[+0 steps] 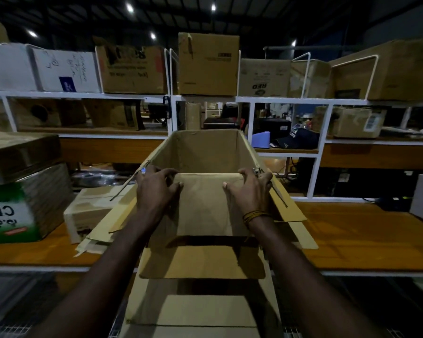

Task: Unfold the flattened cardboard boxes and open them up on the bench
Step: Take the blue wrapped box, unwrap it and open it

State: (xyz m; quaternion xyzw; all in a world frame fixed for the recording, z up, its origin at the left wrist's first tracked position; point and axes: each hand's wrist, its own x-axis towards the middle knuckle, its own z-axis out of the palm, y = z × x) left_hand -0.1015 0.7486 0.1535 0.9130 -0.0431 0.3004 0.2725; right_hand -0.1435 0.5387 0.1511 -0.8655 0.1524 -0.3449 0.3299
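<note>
1. Cardboard box (206, 152) stands opened on the wooden bench (357, 230), centre of the scene, its mouth facing up and toward the camera; far wall and both side walls upright.
2. Left hand (155, 189) grasps the near wall's top edge at the left corner: fingers curled over into the box, thumb on the outer face.
3. Right hand (250, 189) grasps the same edge at the right corner, same grip; a cord bracelet (255, 214) sits on that wrist.
4. The box is between the hands and beyond them; both forearms reach in from the near side.
5. Side flaps splay outward left and right; near flap (202, 262) hangs over the bench's near edge.
6. Flattened cardboard (100, 230) lies under and left of the box.
7. Green-and-white carton (12, 215) at far left of the bench; shelves of boxes (208, 67) behind.
</note>
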